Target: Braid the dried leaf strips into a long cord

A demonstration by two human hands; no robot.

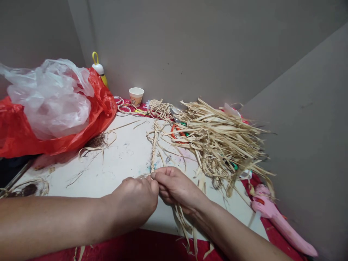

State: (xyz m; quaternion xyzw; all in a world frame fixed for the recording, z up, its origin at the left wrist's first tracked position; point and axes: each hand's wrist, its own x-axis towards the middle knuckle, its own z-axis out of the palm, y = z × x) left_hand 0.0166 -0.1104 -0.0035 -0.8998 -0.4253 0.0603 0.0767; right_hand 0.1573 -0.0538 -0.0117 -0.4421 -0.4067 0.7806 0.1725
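A braided straw cord (154, 148) runs away from me across the white board. At its near end my left hand (136, 199) is closed in a fist against it, thumb side toward the cord. My right hand (174, 186) pinches the same end between thumb and forefinger, touching the left. Loose straw strands (182, 221) hang below the right hand over the board's front edge. What lies inside the curled fingers is hidden.
Dry straw (217, 130) is heaped at the right, partly over orange-handled scissors (176, 132). A pink glue gun (282, 221) lies at the far right. Left stands a red plastic bag (104, 105); at the back, a paper cup (136, 96) and a coiled cord (161, 108).
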